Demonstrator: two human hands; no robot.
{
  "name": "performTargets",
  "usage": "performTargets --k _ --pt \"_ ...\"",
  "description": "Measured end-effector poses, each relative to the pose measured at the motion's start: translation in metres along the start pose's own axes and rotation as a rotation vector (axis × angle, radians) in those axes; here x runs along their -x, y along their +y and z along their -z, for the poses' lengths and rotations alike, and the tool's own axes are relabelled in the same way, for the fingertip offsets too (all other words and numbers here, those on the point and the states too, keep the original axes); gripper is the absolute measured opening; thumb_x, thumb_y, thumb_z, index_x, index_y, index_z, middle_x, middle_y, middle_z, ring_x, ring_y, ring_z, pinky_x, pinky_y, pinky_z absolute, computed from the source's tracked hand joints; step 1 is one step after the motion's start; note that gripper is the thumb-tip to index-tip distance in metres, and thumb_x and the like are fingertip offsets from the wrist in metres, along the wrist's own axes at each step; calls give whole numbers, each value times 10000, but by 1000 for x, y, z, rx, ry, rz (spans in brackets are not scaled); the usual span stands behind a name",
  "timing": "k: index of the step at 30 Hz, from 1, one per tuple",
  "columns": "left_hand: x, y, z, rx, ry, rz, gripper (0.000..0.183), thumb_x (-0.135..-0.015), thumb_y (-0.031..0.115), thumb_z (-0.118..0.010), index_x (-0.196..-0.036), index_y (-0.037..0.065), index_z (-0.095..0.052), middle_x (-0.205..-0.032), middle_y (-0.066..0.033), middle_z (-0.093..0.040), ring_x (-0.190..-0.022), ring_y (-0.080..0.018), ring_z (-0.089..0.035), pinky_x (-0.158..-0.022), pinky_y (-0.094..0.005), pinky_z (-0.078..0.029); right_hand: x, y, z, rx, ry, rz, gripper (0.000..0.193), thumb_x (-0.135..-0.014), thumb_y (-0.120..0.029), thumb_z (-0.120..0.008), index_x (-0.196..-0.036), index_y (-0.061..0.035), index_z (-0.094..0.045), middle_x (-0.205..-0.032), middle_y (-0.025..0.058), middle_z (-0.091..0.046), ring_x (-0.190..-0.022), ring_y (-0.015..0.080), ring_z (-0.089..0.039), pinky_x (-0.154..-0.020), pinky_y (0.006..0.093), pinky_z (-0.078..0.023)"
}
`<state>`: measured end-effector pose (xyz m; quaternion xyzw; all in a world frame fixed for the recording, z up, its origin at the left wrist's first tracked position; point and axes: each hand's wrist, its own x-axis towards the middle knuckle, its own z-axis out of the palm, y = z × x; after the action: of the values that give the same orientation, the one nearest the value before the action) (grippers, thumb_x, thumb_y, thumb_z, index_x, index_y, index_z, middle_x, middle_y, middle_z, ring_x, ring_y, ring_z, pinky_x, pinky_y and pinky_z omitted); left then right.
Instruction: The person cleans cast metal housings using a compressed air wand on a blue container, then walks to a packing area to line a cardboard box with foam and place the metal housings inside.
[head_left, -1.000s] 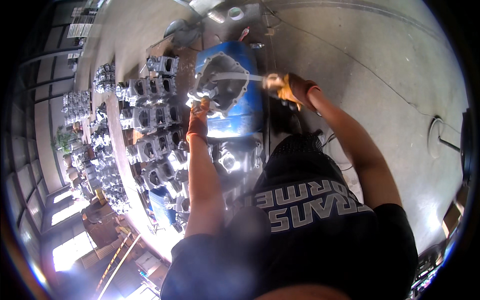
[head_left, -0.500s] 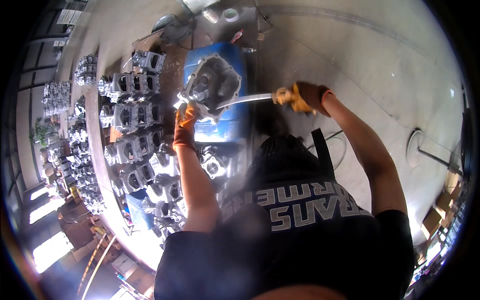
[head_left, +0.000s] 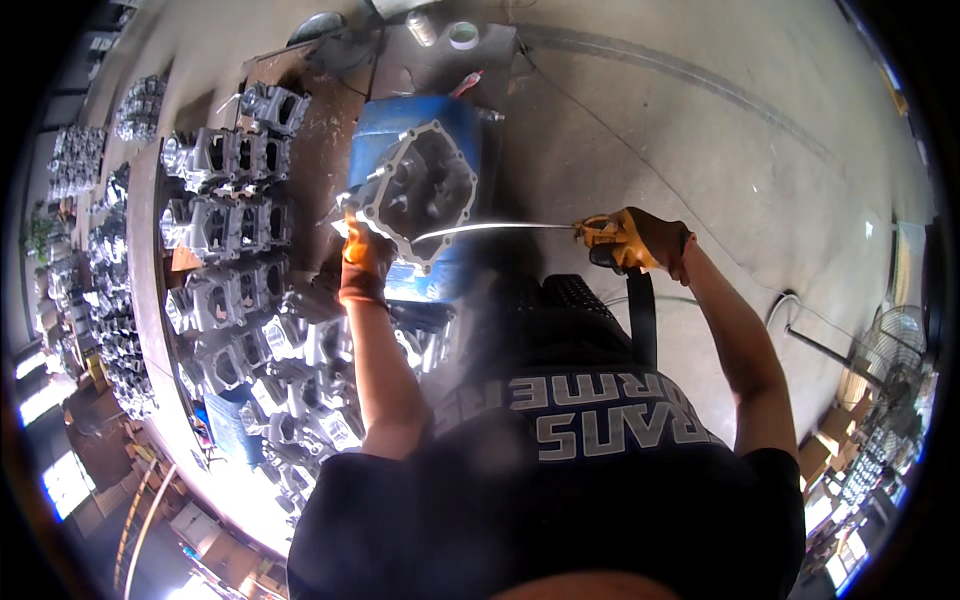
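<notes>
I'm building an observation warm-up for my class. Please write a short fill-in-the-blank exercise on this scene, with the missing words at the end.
1. The left hand and the right hand are both covered by orange and brown ____.
2. The grey metal casing sits above a support whose colour is ____.
3. The long, thin, pale strip runs from the casing to the person's ____ hand.
4. The person's shirt is mainly ____.

Missing words: gloves; blue; right; black.

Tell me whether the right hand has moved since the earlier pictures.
Yes: the right hand has moved rightward, farther from the blue support, and somewhat lower in view against it.
</notes>
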<state>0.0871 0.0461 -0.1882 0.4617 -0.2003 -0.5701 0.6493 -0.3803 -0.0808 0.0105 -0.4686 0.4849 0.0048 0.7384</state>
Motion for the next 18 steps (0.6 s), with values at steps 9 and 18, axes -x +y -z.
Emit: performTargets --k 9,18 --pt "-23 29 -115 -676 240 -136 418 -916 452 -494 -1056 72 -600 -795 -52 -590 -695 -221 -558 -677 -371 -490 -47 38 29 768 396 637 345 -822 -145 -597 -1164 -105 -608 -1079 116 -647 -998 231 -618 -859 297 -476" --pt "-112 -124 -405 -1190 -357 -258 408 -916 443 -489 -1021 69 -616 -852 -68 -608 -752 -221 -570 -704 -367 -487 -129 15 34 1291 75 585 329 -738 -278 -672 -971 -45 -672 -1059 107 -663 -1026 285 -613 -852 373 -499"
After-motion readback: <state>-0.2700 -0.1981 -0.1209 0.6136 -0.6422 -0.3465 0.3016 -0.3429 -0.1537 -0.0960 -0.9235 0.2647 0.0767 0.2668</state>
